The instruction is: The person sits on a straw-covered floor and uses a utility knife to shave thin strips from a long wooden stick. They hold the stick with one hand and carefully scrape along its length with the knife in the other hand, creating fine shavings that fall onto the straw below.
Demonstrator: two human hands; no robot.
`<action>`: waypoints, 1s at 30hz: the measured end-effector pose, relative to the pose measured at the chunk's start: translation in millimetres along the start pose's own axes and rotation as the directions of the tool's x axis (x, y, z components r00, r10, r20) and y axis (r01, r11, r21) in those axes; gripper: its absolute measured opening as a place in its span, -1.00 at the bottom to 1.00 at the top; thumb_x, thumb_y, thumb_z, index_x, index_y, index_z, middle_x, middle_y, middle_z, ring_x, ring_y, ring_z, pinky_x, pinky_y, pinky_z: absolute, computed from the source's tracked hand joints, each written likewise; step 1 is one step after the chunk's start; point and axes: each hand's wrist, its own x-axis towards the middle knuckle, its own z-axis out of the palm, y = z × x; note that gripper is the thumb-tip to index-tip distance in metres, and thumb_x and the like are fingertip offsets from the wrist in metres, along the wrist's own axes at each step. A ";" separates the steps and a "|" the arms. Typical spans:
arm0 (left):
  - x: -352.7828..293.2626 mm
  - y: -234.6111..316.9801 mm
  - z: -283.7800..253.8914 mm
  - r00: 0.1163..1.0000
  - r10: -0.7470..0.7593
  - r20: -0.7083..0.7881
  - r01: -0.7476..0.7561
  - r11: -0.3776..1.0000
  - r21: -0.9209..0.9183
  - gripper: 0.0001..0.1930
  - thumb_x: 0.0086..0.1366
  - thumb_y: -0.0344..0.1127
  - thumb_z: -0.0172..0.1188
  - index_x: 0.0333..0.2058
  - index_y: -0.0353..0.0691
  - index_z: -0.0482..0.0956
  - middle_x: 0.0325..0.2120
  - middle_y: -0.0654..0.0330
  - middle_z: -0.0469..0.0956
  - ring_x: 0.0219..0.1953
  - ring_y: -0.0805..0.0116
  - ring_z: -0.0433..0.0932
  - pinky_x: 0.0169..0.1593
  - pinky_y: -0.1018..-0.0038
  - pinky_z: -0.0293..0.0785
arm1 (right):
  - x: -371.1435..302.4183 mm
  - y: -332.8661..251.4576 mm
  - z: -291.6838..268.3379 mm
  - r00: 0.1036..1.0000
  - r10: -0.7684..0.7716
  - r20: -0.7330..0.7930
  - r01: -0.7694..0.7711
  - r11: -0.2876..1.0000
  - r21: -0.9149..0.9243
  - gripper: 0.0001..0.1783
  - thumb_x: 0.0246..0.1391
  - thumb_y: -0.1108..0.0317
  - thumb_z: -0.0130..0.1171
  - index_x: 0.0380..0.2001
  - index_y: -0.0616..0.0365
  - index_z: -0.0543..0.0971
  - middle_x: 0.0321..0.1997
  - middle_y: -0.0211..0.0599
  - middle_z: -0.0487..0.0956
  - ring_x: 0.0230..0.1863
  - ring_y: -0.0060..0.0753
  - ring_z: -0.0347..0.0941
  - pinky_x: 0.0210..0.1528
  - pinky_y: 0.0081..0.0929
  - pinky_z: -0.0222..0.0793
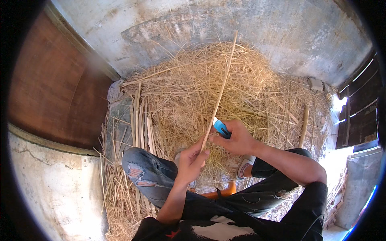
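A long, thin pale strip, bamboo by its look (223,85), slants up and away from me over the shavings. My left hand (190,162) is closed around its near end. In my right hand (238,140) is a blue utility knife (221,128), its pale tip against or right beside the strip, just beyond my left fingers. The blade itself is too small to make out. Both hands are above the gap between my bent knees.
A heap of straw-like shavings (209,76) rises against the stained wall (281,36). Several split strips (138,120) lie left, by a brown board (56,84). A thicker stick (304,124) and a small block (315,84) are right. Something orange (229,189) shows between my legs.
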 end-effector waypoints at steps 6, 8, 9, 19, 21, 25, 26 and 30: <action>1.8 -4.2 7.5 0.984 0.152 -0.093 -0.121 0.954 0.274 -0.44 0.42 -0.45 0.17 0.38 -0.27 0.37 -0.42 0.35 0.53 -0.48 0.66 0.36 -0.42 0.59 0.29 | -4.2 -13.7 3.7 0.993 0.099 -0.058 -0.106 0.986 -0.128 -0.78 0.19 0.26 0.40 -0.31 0.22 0.73 -0.72 -0.58 0.38 -0.65 -0.75 0.19 -0.61 -0.53 0.10; 1.9 -0.9 8.6 0.975 0.193 -0.111 -0.117 0.869 0.480 -0.45 0.39 -0.45 0.20 0.34 -0.31 0.40 -0.47 0.23 0.54 -0.51 0.57 0.41 -0.43 0.52 0.34 | -4.4 -6.9 7.3 0.993 0.089 -0.077 -0.100 0.983 -0.151 -0.78 0.18 0.25 0.41 -0.33 0.22 0.73 -0.72 -0.53 0.42 -0.66 -0.73 0.20 -0.62 -0.51 0.12; 2.1 0.6 9.3 0.970 0.214 -0.116 -0.111 0.811 0.574 -0.45 0.38 -0.44 0.22 0.33 -0.33 0.41 -0.50 0.17 0.54 -0.53 0.53 0.44 -0.44 0.49 0.36 | -4.4 -5.0 8.0 0.993 0.084 -0.088 -0.098 0.982 -0.162 -0.77 0.18 0.24 0.41 -0.33 0.22 0.73 -0.72 -0.51 0.43 -0.67 -0.71 0.21 -0.62 -0.51 0.13; 3.9 -6.4 11.1 0.932 0.343 -0.120 -0.188 0.737 0.650 -0.46 0.33 -0.46 0.23 0.29 -0.34 0.46 -0.53 0.00 0.54 -0.58 0.29 0.52 -0.44 0.40 0.42 | -6.1 -6.2 10.1 0.999 -0.019 -0.041 0.013 0.989 -0.146 -0.83 0.11 0.37 0.32 -0.47 0.25 0.65 -0.69 -0.44 0.44 -0.61 -0.70 0.25 -0.57 -0.48 0.21; 2.9 4.9 13.0 0.949 0.287 -0.128 -0.125 0.720 0.683 -0.46 0.35 -0.45 0.22 0.30 -0.34 0.45 -0.54 0.06 0.53 -0.58 0.39 0.49 -0.44 0.44 0.41 | -8.7 -4.9 8.9 0.999 -0.031 0.020 0.034 0.980 -0.194 -0.85 0.10 0.39 0.30 -0.49 0.24 0.63 -0.68 -0.47 0.42 -0.59 -0.71 0.25 -0.55 -0.48 0.22; 2.8 2.4 6.8 0.981 0.156 -0.113 -0.092 0.896 0.434 -0.49 0.43 -0.43 0.17 0.33 -0.32 0.42 -0.48 0.28 0.48 -0.48 0.60 0.39 -0.40 0.55 0.36 | -10.3 -12.6 4.6 0.993 0.116 -0.024 -0.119 0.981 -0.156 -0.79 0.13 0.28 0.39 -0.37 0.22 0.67 -0.67 -0.52 0.40 -0.59 -0.71 0.24 -0.54 -0.49 0.21; 1.7 2.1 5.0 0.988 0.123 -0.092 -0.080 0.923 0.376 -0.50 0.45 -0.42 0.15 0.34 -0.31 0.41 -0.46 0.31 0.47 -0.46 0.63 0.36 -0.38 0.57 0.35 | -7.2 -22.7 0.8 0.988 0.151 -0.044 -0.156 0.973 -0.170 -0.77 0.14 0.24 0.41 -0.34 0.21 0.68 -0.68 -0.53 0.38 -0.59 -0.71 0.23 -0.54 -0.49 0.20; -3.4 5.9 7.0 1.000 -0.010 0.016 0.006 0.979 0.206 -0.47 0.50 -0.40 0.12 0.40 -0.27 0.32 -0.38 0.34 0.47 -0.41 0.64 0.35 -0.33 0.61 0.33 | -0.8 -22.1 -5.5 0.991 0.134 -0.029 -0.136 0.984 -0.116 -0.68 0.22 0.12 0.40 -0.20 0.19 0.70 -0.69 -0.61 0.33 -0.63 -0.75 0.22 -0.58 -0.52 0.17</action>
